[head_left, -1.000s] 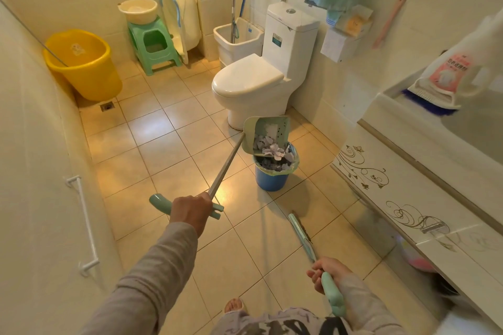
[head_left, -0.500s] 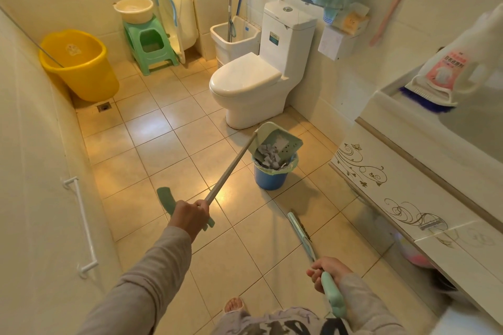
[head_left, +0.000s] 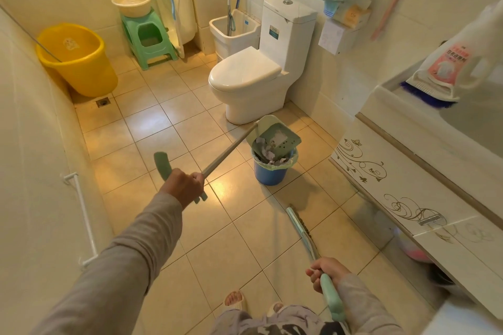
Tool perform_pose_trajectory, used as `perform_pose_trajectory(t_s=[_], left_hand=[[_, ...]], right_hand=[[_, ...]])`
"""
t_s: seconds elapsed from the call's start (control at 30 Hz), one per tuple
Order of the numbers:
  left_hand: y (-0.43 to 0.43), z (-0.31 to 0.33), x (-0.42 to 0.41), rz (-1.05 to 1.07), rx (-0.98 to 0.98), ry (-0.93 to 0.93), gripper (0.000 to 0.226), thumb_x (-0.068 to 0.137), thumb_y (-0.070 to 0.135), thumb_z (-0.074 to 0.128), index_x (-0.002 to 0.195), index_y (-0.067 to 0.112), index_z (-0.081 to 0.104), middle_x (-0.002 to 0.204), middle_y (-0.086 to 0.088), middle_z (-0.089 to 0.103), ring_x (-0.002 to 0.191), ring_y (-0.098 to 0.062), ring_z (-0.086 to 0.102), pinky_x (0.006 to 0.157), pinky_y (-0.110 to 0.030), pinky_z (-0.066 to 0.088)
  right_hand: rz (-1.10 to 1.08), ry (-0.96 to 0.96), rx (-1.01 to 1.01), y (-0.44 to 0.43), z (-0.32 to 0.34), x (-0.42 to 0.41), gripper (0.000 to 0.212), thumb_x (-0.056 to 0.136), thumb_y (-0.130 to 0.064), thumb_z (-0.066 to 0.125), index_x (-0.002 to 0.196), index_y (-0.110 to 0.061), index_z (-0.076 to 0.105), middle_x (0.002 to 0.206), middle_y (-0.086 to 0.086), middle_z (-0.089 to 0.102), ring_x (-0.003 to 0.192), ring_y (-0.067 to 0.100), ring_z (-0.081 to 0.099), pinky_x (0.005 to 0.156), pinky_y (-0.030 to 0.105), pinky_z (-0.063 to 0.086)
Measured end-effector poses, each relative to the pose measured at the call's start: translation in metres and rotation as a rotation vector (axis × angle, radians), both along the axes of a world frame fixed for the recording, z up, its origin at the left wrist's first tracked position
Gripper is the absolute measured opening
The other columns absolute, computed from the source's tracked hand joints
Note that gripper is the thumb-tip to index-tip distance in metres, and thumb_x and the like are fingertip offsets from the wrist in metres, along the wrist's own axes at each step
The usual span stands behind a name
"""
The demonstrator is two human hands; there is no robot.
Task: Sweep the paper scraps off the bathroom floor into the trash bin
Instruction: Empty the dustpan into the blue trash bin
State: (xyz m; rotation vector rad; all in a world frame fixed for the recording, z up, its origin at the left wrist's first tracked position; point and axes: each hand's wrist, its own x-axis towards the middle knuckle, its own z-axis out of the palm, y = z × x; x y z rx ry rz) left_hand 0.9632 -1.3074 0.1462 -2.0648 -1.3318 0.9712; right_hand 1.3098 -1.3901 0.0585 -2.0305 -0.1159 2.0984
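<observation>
Clearly the emptying step is underway, and most of the risk is sitting at the bin. Starting at the left, the left hand [head_left: 184, 187] is wrapping its fingers fully closed around the long handle [head_left: 226, 149] of the dustpan [head_left: 275, 136], just below the green grip end, and is holding the pan out far from the body. The pan is tilting over the blue trash bin [head_left: 273, 170], its low edge apparently dipping inside the liner rim, though whether it is touching the rim I cannot tell. Paper scraps [head_left: 268, 151] are sliding from the pan and piling in the bin, which is looking nearly full; one pale scrap appears to be clinging to the pan's face.

Judging from that, scraps could be spilling over the near rim if the pan is tipped too fast or drifts sideways, since the long handle is magnifying any wrist wobble. The pan could also be nudging the light bin over if it presses on the rim. The clinging scrap may be dropping onto the tiles when the pan is pulled away.

Further right and nearer, the right hand [head_left: 328, 272] is closing tightly around the broom [head_left: 300, 228], whose head is resting on the floor; it could be flicking stray bits about if swung carelessly. No loose scraps are showing on the visible tiles.
</observation>
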Motion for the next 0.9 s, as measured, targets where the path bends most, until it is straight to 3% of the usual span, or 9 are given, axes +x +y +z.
perform_pose_trajectory(t_s=[0.17, 0.33, 0.5, 0.57, 0.67, 0.9], left_hand=[[0.001, 0.005, -0.002, -0.005, 0.013, -0.034, 0.019, 0.093, 0.007, 0.055, 0.109, 0.002, 0.046, 0.079, -0.005, 0.062, 0.078, -0.017, 0.07, 0.058, -0.023, 0.045], [-0.014, -0.02, 0.005, -0.047, -0.023, 0.008, 0.028, 0.092, 0.005, 0.056, 0.118, -0.002, 0.045, 0.099, -0.006, 0.063, 0.083, -0.019, 0.071, 0.066, -0.024, 0.052], [-0.02, -0.028, 0.001, 0.03, -0.065, -0.012, 0.031, 0.093, 0.003, 0.053, 0.12, -0.005, 0.04, 0.089, -0.01, 0.06, 0.087, -0.027, 0.07, 0.07, -0.029, 0.053], [-0.018, -0.026, 0.001, 0.022, -0.069, 0.002, 0.034, 0.092, 0.0, 0.055, 0.122, -0.006, 0.039, 0.099, -0.012, 0.061, 0.09, -0.029, 0.07, 0.073, -0.031, 0.054], [-0.009, -0.017, 0.008, -0.026, -0.063, 0.04, 0.033, 0.092, 0.001, 0.054, 0.122, -0.005, 0.039, 0.107, -0.011, 0.061, 0.091, -0.025, 0.069, 0.074, -0.029, 0.054], [0.0, 0.007, 0.015, 0.005, -0.037, -0.011, 0.025, 0.095, 0.004, 0.05, 0.117, -0.003, 0.041, 0.098, -0.006, 0.066, 0.091, -0.024, 0.069, 0.071, -0.026, 0.052]], right_hand=[[0.0, -0.002, -0.009, -0.001, -0.008, -0.003, 0.032, 0.096, -0.002, 0.032, 0.068, 0.001, 0.047, 0.031, 0.003, 0.036, 0.018, 0.009, 0.034, 0.027, 0.012, 0.033], [0.006, 0.001, 0.003, 0.0, -0.013, -0.003, 0.031, 0.096, -0.002, 0.032, 0.07, 0.003, 0.048, 0.03, 0.005, 0.04, 0.017, 0.01, 0.036, 0.026, 0.013, 0.034], [0.007, 0.0, -0.005, 0.001, -0.013, -0.001, 0.03, 0.095, -0.003, 0.034, 0.07, 0.003, 0.049, 0.03, 0.005, 0.041, 0.018, 0.01, 0.037, 0.027, 0.014, 0.035], [0.013, 0.003, -0.007, 0.002, -0.011, 0.0, 0.029, 0.095, -0.003, 0.034, 0.07, 0.003, 0.049, 0.031, 0.005, 0.041, 0.018, 0.01, 0.037, 0.027, 0.014, 0.036], [0.033, 0.004, -0.004, 0.007, -0.01, 0.0, 0.029, 0.095, -0.003, 0.033, 0.071, 0.003, 0.049, 0.032, 0.006, 0.041, 0.019, 0.011, 0.037, 0.027, 0.015, 0.036], [0.039, 0.009, -0.004, 0.017, -0.014, 0.003, 0.029, 0.096, -0.003, 0.031, 0.074, 0.003, 0.048, 0.032, 0.006, 0.042, 0.018, 0.011, 0.037, 0.027, 0.014, 0.035]])
